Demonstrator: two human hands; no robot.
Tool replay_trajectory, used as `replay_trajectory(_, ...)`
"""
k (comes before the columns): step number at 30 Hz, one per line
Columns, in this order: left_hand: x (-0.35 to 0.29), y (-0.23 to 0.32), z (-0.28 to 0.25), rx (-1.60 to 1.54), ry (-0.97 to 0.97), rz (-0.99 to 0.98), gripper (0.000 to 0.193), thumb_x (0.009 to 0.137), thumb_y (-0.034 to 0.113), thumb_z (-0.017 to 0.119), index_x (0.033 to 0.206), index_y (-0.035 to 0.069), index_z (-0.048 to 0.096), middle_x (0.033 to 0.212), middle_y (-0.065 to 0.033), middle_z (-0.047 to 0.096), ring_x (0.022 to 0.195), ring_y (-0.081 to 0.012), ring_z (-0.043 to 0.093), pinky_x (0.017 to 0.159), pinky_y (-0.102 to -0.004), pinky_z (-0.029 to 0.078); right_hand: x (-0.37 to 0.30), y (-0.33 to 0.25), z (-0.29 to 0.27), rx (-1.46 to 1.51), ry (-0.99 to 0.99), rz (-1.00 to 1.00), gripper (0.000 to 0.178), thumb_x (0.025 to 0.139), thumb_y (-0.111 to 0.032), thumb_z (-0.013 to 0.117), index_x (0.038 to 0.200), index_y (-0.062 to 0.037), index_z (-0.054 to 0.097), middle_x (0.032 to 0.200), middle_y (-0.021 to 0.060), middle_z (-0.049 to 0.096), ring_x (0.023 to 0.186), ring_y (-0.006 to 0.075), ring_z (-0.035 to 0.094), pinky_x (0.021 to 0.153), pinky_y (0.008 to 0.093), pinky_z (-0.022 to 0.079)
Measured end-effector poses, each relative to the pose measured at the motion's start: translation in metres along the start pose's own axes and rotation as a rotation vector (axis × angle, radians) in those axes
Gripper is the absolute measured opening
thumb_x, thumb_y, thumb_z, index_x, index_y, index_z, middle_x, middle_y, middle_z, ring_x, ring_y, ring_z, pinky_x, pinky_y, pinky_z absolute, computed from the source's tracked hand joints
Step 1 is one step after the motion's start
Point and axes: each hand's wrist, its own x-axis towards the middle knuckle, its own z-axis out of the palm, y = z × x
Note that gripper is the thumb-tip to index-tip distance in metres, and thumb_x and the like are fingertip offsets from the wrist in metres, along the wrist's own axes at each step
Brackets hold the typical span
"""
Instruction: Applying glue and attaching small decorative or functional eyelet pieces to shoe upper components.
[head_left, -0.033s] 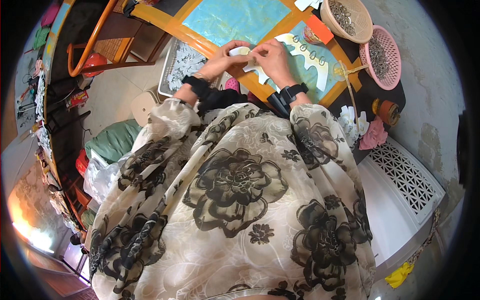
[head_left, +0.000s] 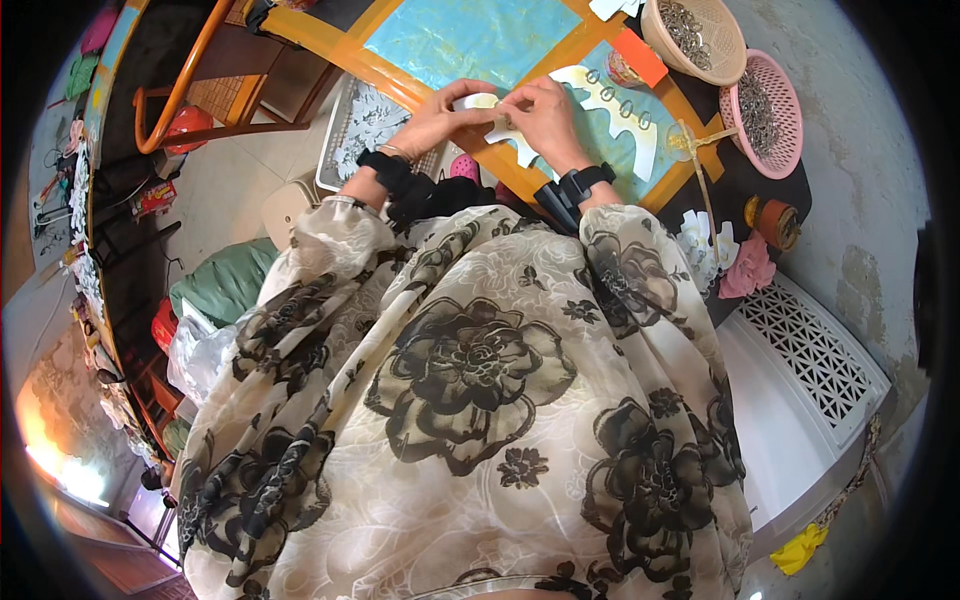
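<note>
At the near edge of the table my two hands meet over a small white notched piece (head_left: 497, 132), which looks like stiff card. My left hand (head_left: 445, 118) has thumb and fingers closed on its left end. My right hand (head_left: 545, 118) pinches beside it, fingertips together; anything smaller between them is hidden. Just right of my right hand lies a white strip with a scalloped edge (head_left: 645, 150), yellowish in places, with several oval metal rings (head_left: 625, 108) in a row on it. Whether the held piece joins this strip, I cannot tell.
Right of the work lie a small tub with an orange card (head_left: 640, 60), a stick with a yellowish blob (head_left: 700, 145), and beige (head_left: 735, 62) and pink baskets (head_left: 790, 95) of metal rings. A tray of white pieces (head_left: 335, 150) stands left, a tape roll (head_left: 778, 222) right.
</note>
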Motion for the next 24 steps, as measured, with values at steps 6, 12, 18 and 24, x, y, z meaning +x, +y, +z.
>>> replay_trajectory(6,0.026,0.001,-0.026,0.857,0.056,0.616,0.060,0.079,0.010,0.076,0.136,0.014,0.058,0.115,-0.0051,0.066,0.110,-0.0271,0.055,0.103,-0.0396,0.044,0.010,-0.002,0.009,-0.164,-0.073,-0.120,0.007,0.074,-0.016,0.079,0.075,-0.0099,0.075,0.087,0.0107,0.061,0.097,0.0329,0.056,0.085,0.0421,0.048)
replay_trajectory(12,0.045,-0.007,-0.030,0.805,-0.088,0.621,0.071,0.074,0.006,0.077,0.140,0.023,0.056,0.107,0.0041,0.070,0.109,-0.0257,0.054,0.102,-0.0411,0.040,0.009,-0.005,0.011,-0.196,-0.062,-0.131,0.006,0.074,-0.015,0.079,0.076,-0.0102,0.076,0.087,0.0103,0.060,0.096,0.0325,0.056,0.084,0.0422,0.049)
replay_trajectory(18,0.044,-0.011,-0.029,0.885,-0.078,0.638,0.066,0.074,0.010,0.079,0.136,0.021,0.059,0.109,0.0025,0.069,0.112,-0.0255,0.054,0.105,-0.0427,0.039,0.005,-0.005,0.010,-0.210,-0.039,-0.178,0.006,0.075,-0.014,0.078,0.079,-0.0103,0.076,0.087,0.0087,0.058,0.094,0.0303,0.056,0.082,0.0419,0.049)
replay_trajectory(24,0.037,-0.011,-0.027,0.941,-0.032,0.682,0.049,0.076,0.013,0.078,0.123,0.018,0.067,0.107,0.0007,0.068,0.117,-0.0249,0.054,0.104,-0.0426,0.038,0.001,-0.015,0.010,-0.251,-0.029,-0.327,0.005,0.076,-0.010,0.075,0.076,-0.0071,0.071,0.084,0.0050,0.054,0.089,0.0271,0.054,0.081,0.0410,0.046)
